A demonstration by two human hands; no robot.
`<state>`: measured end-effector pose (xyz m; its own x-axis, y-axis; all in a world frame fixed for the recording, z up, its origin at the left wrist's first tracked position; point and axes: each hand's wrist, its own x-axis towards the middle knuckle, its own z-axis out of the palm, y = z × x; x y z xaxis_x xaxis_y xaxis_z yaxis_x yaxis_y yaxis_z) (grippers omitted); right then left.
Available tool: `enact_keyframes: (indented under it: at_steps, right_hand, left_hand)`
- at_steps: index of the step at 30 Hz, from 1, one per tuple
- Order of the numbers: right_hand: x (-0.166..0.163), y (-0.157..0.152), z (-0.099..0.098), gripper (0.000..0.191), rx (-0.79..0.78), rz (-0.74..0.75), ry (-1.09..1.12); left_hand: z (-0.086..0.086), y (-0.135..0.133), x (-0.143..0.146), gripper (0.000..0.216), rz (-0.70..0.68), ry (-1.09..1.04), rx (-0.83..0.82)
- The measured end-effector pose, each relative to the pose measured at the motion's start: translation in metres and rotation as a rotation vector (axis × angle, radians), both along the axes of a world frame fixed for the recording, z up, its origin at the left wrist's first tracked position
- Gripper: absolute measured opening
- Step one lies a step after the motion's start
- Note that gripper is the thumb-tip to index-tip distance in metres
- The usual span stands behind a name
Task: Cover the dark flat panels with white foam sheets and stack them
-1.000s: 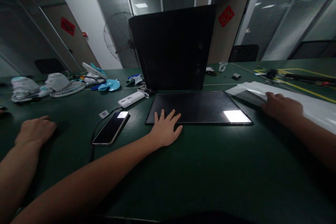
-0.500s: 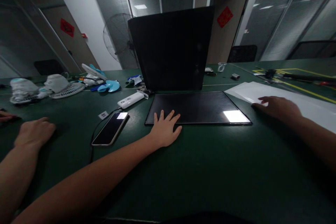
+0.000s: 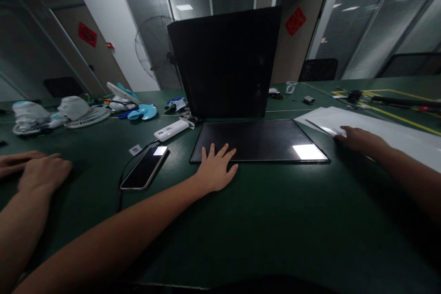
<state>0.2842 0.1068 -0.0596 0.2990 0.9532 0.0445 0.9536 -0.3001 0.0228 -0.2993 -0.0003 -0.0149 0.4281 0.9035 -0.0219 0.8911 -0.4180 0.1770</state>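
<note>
My left hand (image 3: 216, 171) lies flat with fingers spread on the near edge of a flat black panel (image 3: 265, 140) on the green table (image 3: 262, 220). A second black panel (image 3: 227, 64) stands upright behind it. My right hand (image 3: 356, 140) rests at the near left edge of a white sheet (image 3: 382, 131), fingers drawn together on that edge. A dark phone (image 3: 144, 167) with a cable lies left of my left hand.
Another person's hands (image 3: 43, 172) rest on the table at far left. A white power bank (image 3: 171, 130), a blue fan blade (image 3: 143, 111) and white fan parts (image 3: 86, 117) lie beyond. A standing fan (image 3: 151, 50) is behind. Tools lie at far right (image 3: 354, 96).
My right hand slid from on top of the white sheet to its near edge and closed its fingers there. A second hand of the other person came in at far left.
</note>
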Motion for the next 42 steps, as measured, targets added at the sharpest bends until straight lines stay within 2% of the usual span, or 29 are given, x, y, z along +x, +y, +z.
enact_keyframes:
  at_steps: [11, 17, 20, 25, 30, 36, 42]
  right_hand:
    - [0.003, -0.013, 0.000, 0.070, 0.117, -0.055, -0.039]
    - [0.012, -0.010, -0.005, 0.096, 0.083, -0.070, 0.010]
    - [0.013, -0.004, -0.008, 0.100, 0.033, -0.073, 0.034]
    - [0.010, 0.002, -0.007, 0.091, -0.004, -0.028, 0.024]
    - [-0.007, 0.000, 0.003, 0.081, -0.039, -0.024, -0.003]
    - [-0.038, -0.017, 0.015, 0.071, 0.008, -0.024, -0.069]
    - [-0.056, -0.038, 0.023, 0.068, 0.085, 0.068, -0.183]
  left_hand:
    - [-0.001, 0.001, -0.001, 0.078, 0.006, 0.005, -0.015]
    - [-0.001, 0.000, 0.001, 0.076, 0.014, 0.017, -0.004]
    - [-0.001, 0.001, 0.000, 0.077, 0.006, 0.003, -0.012]
    - [-0.002, 0.002, -0.001, 0.078, 0.005, -0.004, -0.015]
    - [-0.003, 0.002, -0.001, 0.078, 0.004, -0.005, -0.003]
    - [-0.002, 0.001, -0.001, 0.078, 0.007, 0.003, -0.011]
    - [-0.002, 0.001, 0.000, 0.076, -0.001, 0.012, 0.003]
